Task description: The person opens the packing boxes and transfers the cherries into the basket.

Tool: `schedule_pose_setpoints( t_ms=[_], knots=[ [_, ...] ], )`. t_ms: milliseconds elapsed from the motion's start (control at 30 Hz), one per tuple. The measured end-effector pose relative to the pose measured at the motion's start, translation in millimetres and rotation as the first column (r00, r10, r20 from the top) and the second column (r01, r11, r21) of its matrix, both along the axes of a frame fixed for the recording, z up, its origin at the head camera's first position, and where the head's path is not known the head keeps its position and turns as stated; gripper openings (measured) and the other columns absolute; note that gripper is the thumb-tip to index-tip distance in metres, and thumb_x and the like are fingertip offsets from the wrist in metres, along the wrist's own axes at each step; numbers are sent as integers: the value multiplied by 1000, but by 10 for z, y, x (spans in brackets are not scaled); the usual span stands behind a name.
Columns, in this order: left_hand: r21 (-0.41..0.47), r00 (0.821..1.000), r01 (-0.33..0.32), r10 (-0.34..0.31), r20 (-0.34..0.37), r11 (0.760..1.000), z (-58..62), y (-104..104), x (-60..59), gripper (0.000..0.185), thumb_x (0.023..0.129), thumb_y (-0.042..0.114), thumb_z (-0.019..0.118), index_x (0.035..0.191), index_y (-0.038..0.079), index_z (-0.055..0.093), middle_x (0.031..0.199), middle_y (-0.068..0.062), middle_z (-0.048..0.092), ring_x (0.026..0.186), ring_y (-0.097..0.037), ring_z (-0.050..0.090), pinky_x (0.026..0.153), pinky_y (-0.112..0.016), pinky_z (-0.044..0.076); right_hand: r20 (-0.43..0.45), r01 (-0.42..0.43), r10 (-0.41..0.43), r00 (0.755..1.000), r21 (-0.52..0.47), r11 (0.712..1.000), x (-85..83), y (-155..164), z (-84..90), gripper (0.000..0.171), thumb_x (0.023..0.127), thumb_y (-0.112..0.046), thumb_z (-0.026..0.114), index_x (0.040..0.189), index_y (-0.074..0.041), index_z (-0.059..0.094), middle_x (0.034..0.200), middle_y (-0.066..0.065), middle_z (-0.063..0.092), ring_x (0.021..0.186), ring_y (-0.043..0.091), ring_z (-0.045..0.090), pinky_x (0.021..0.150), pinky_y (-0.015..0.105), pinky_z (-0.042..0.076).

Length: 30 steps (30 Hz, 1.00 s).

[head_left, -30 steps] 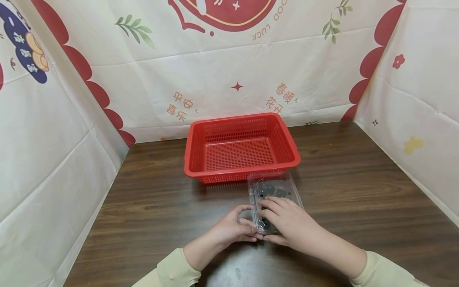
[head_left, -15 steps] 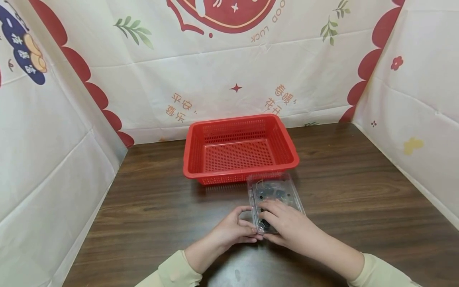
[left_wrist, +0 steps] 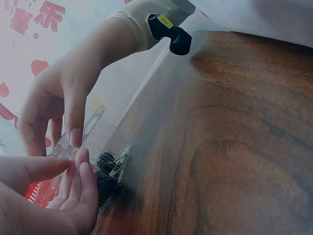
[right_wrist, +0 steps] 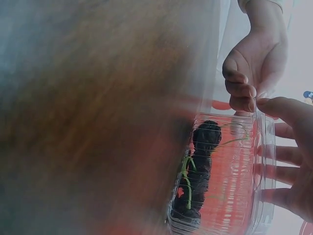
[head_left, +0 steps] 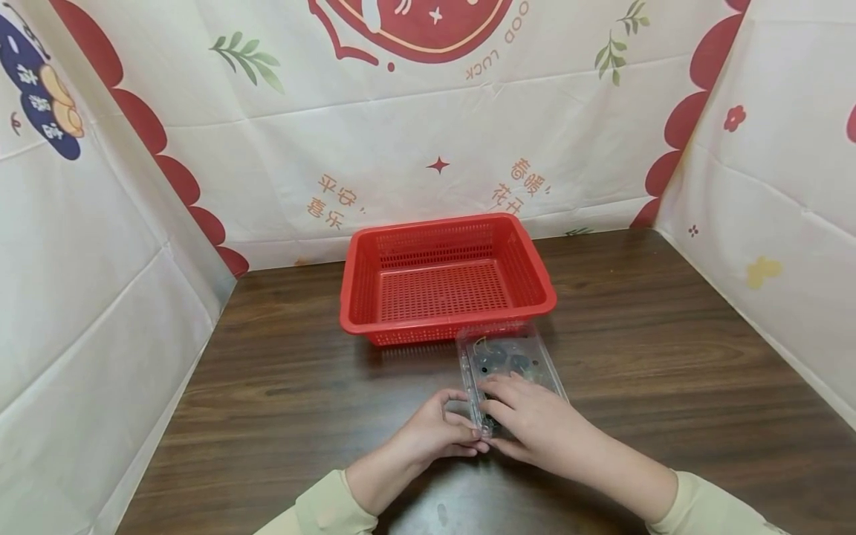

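Note:
A clear plastic clamshell box (head_left: 511, 343) lies on the table, its lid down. Dark round fruit (right_wrist: 205, 137) with thin green stems (right_wrist: 186, 182) shows through its side in the right wrist view. My left hand (head_left: 438, 431) pinches the box's near left corner between thumb and fingers. My right hand (head_left: 545, 423) lies over the near part of the lid, fingers spread on top. Its thumb (right_wrist: 279, 105) presses at the near rim, close to the left fingertips. The right hand hides much of the lid in the head view.
A red plastic basket (head_left: 354, 290) with slotted walls stands directly behind the box, nothing inside it. Dark wood-grain tabletop (head_left: 287, 386) surrounds both. White printed cloth (head_left: 267, 171) hangs at the back and both sides.

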<state>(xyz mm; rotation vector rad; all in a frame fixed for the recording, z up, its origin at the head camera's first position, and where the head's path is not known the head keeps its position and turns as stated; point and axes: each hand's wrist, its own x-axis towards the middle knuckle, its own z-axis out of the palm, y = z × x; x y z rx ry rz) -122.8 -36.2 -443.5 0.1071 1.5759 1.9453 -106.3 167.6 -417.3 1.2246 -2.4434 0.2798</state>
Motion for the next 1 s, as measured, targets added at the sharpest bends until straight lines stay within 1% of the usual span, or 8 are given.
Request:
schedule_pose_setpoints(
  t_ms=[133,433,567,667,800,867,967,1000],
  knots=[
    [-4,1000,6,-6,8,1000,4,8,-2,50,82,-14,61,124,-1,39,81,-14,67,67,-20,68,66,-33,58,-40,-15,16,999,34,999,-4,-5,9,49,71,-28,85,111,-6,67,123,15,62,115,34,58,92,51,50],
    [9,999,9,-9,33,1000,11,18,4,48,81,-14,58,122,-1,39,78,-11,65,67,-18,67,66,-30,57,-137,-73,74,988,11,997,-26,-39,6,45,67,-23,85,105,-4,71,115,18,66,105,35,64,83,45,55],
    [7,999,0,0,46,1000,15,22,7,46,83,-12,59,123,0,40,79,-10,65,69,-18,67,66,-29,56,-170,-82,85,982,28,996,-33,-55,20,44,66,-20,84,104,-2,71,112,20,67,101,35,66,79,43,56],
    [13,999,-8,8,49,1000,-1,28,7,46,83,-11,58,124,0,40,79,-10,66,69,-19,67,66,-29,55,-209,-87,93,973,39,995,-38,-68,31,40,65,-18,83,100,-2,71,109,21,68,98,34,67,76,41,57],
    [24,999,-20,19,47,999,-37,38,4,47,81,-10,57,124,-1,40,79,-10,66,69,-19,67,65,-29,55,-272,-110,118,955,44,993,-51,-85,34,34,63,-15,79,93,-4,67,105,20,69,94,33,69,75,40,58],
    [26,999,-25,23,44,999,-51,44,4,47,80,-9,57,124,-1,40,79,-10,66,68,-19,66,65,-29,55,-294,-123,134,946,55,991,-58,-90,30,30,66,-16,75,91,-5,65,104,20,69,93,33,69,74,39,58],
    [19,999,-30,29,41,999,-59,51,14,47,80,-7,57,123,0,40,78,-9,66,67,-18,66,66,-29,55,-309,-137,152,939,71,988,-65,-96,21,17,78,-16,60,91,-5,64,104,19,69,93,33,69,73,38,58],
    [15,999,-31,31,41,999,-59,52,17,47,80,-6,57,123,0,40,78,-9,66,67,-18,66,66,-29,55,-317,-141,157,935,76,987,-67,-97,17,16,83,-16,54,90,-5,63,103,19,69,93,32,69,73,38,58]
  ],
)
